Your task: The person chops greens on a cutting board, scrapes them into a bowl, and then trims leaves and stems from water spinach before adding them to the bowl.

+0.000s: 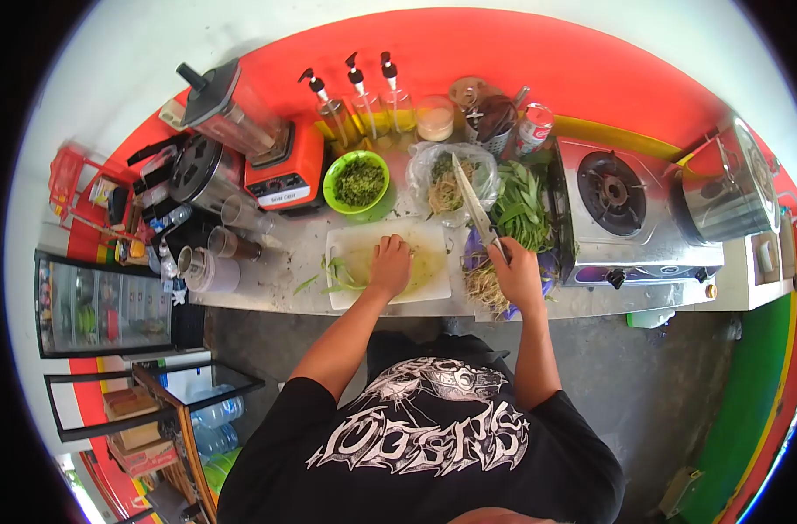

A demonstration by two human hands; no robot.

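My right hand [520, 274] is closed around the handle of a large kitchen knife [474, 203], its blade pointing up and away over the bench. My left hand [390, 265] rests on a white cutting board [433, 285], fingers curled down and together; what lies under them is hidden. Long green leaves [341, 274] lie beside that hand on the board's left part. Close to the knife sits a clear plastic bag [421, 175] with greens and pale roots in it. Leafy greens [522, 194] and a rooty bundle [487, 284] lie around my right hand on purple plastic.
A green bowl [357, 208] of chopped greens stands behind the board. A red blender [282, 172], pump bottles [364, 106] and several cups [233, 243] line the left and back. To the right are a gas stove [626, 235] and a large metal pot [727, 196].
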